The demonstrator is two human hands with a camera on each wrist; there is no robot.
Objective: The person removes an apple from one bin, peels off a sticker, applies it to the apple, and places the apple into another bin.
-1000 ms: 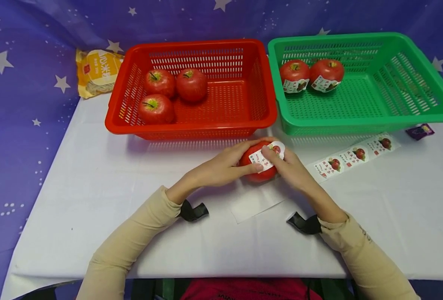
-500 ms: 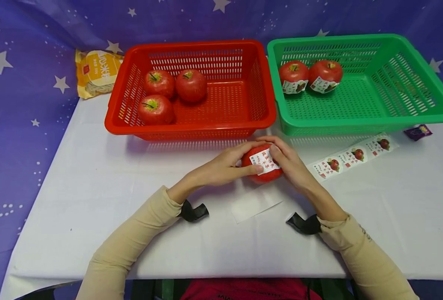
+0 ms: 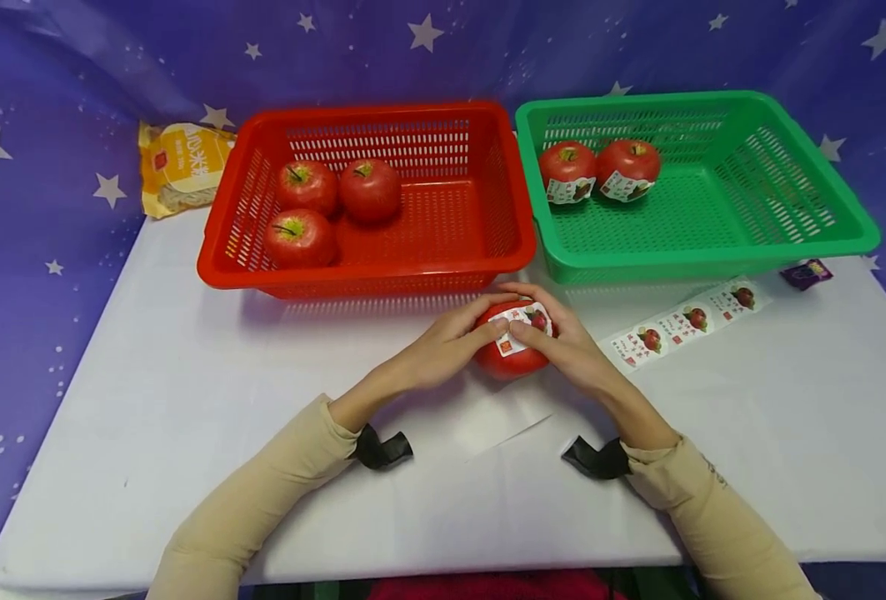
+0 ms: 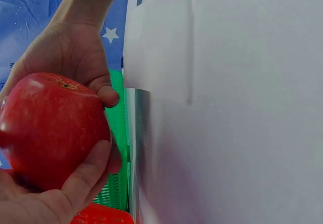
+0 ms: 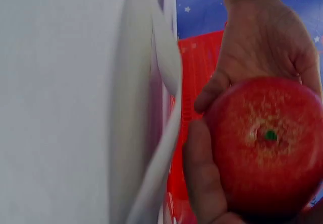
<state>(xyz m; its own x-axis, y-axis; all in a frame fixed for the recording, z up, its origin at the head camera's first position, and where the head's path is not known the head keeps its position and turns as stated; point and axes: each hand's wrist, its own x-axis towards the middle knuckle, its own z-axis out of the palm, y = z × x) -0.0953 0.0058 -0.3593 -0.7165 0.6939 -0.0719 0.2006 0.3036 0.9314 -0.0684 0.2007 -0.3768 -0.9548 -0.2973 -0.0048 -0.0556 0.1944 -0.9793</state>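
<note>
Between both hands, above the white table, is a red apple (image 3: 510, 368) with a white printed label (image 3: 516, 343) across its upper side. My left hand (image 3: 443, 346) grips the apple's left side and my right hand (image 3: 572, 346) its right. Both thumbs press on the label, their tips almost meeting. The left wrist view shows the apple's red skin (image 4: 55, 133) cupped by the fingers; the right wrist view shows its dimpled end (image 5: 267, 153). A strip of apple-picture labels (image 3: 675, 329) lies to the right, and its pale end runs below the hands.
A red basket (image 3: 367, 279) at the back left holds three unlabelled apples (image 3: 371, 192). Beside it, a green basket (image 3: 683, 262) holds two labelled apples (image 3: 628, 167). A yellow food bag (image 3: 187, 167) stands far left; a small purple packet (image 3: 806, 275) lies right.
The right thumb has slid off the label's right end and now presses its middle beside the left thumb. The apple has turned slightly in the hands. The head view has shifted a little.
</note>
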